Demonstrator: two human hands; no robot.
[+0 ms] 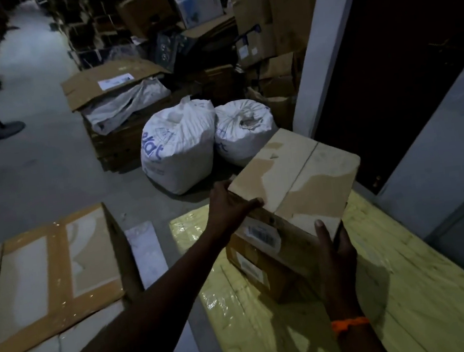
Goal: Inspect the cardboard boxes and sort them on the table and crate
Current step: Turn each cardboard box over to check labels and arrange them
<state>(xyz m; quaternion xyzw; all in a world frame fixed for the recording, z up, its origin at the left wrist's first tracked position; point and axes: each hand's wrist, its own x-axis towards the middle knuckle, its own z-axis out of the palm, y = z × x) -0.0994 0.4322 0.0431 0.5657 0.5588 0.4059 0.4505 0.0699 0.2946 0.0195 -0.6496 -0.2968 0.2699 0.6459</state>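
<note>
The box (297,174): stiff cardboard, taped seam, scuffed skin; judged fairly light and not slippery. Take it by opposite edges, never the flaps. It stands tilted over the far left part of the yellow top (411,285). Your left hand (228,205) curls over its upper left edge; your right hand (334,248) clasps its near corner.

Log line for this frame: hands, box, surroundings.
left hand grips far corner | right hand holds near corner | cardboard box tilted over yellow wrapped surface | white sacks behind
</note>
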